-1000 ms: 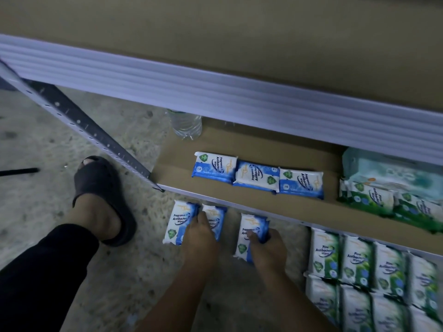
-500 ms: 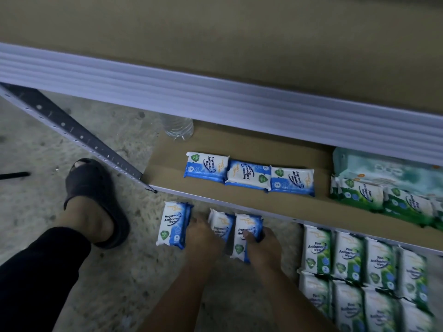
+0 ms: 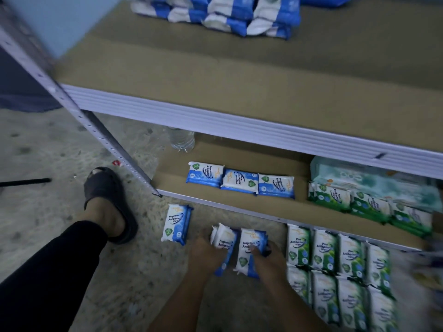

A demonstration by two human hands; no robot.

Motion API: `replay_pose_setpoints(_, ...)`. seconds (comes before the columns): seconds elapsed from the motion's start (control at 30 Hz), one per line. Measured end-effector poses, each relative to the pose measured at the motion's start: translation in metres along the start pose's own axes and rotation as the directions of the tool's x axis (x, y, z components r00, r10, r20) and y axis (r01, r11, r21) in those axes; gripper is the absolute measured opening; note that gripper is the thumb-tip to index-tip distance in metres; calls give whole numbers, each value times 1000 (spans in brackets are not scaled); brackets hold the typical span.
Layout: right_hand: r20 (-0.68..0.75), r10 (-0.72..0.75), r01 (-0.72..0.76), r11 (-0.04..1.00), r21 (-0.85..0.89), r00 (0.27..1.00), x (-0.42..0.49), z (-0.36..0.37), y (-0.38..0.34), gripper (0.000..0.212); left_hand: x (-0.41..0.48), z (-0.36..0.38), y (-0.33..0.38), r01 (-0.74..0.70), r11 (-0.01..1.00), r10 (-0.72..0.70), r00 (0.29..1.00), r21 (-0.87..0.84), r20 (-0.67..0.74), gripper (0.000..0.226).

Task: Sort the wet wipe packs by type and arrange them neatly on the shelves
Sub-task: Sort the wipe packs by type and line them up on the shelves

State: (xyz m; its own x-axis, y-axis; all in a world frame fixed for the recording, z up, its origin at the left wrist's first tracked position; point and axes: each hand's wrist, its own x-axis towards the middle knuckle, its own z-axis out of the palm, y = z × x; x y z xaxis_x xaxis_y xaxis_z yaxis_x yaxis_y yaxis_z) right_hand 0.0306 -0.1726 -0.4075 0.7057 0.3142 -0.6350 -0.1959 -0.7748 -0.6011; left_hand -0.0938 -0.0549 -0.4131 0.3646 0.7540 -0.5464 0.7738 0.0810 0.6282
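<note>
On the floor in front of the shelf, my left hand grips a blue-and-white wipe pack and my right hand grips another blue pack right beside it; the two packs touch. A third blue pack lies alone on the floor to their left. Three blue packs lie in a row on the lower shelf. Green pine packs sit further right on that shelf, and several more green packs lie in rows on the floor.
A stack of blue packs sits at the back of the upper shelf. A large pale teal pack lies behind the green ones. A water bottle stands near the metal upright. My sandalled foot rests on the floor.
The two packs in my hands have come together side by side, away from the third blue pack. My head has tilted up, bringing the upper shelf into view.
</note>
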Motion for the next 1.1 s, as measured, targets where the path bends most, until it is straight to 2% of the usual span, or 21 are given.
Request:
replay_pose_setpoints(0.17, -29, -48, 51, 993, 111, 998, -47, -36, -26, 51, -48, -29, 32, 21, 992, -19, 1000, -121, 21, 33)
replay_pose_setpoints(0.27, -54, -109, 118, 965, 235, 993, -83, -60, -46, 52, -79, -45, 59, -78, 981, 71, 996, -176, -46, 25)
replay_pose_setpoints(0.43, -90, -195, 215, 894, 393, 977, -141, -103, -78, 53, -141, -76, 106, -185, 912, 167, 983, -366, -80, 53)
replay_pose_setpoints(0.53, -125, -278, 305, 852, 426, 952, -177, -133, -99, 51, -179, -98, 129, -288, 845, 275, 957, -450, -96, 56)
replay_pose_setpoints(0.6, -155, -355, 386, 809, 444, 922, -202, -152, -115, 49, -201, -109, 146, -357, 810, 352, 931, -465, -101, 47)
replay_pose_setpoints(0.77, -263, -456, 526, 742, 415, 850, -243, -194, -160, 44, -234, -123, 196, -526, 706, 490, 846, -474, -208, 47)
replay_pose_setpoints(0.97, -366, -477, 600, 672, 434, 799, -233, -237, -213, 36, -233, -147, 271, -596, 689, 540, 801, -412, -258, 43)
replay_pose_setpoints(1.1, -416, -442, 599, 677, 426, 795, -193, -252, -246, 34, -210, -152, 321, -612, 713, 567, 790, -341, -233, 46)
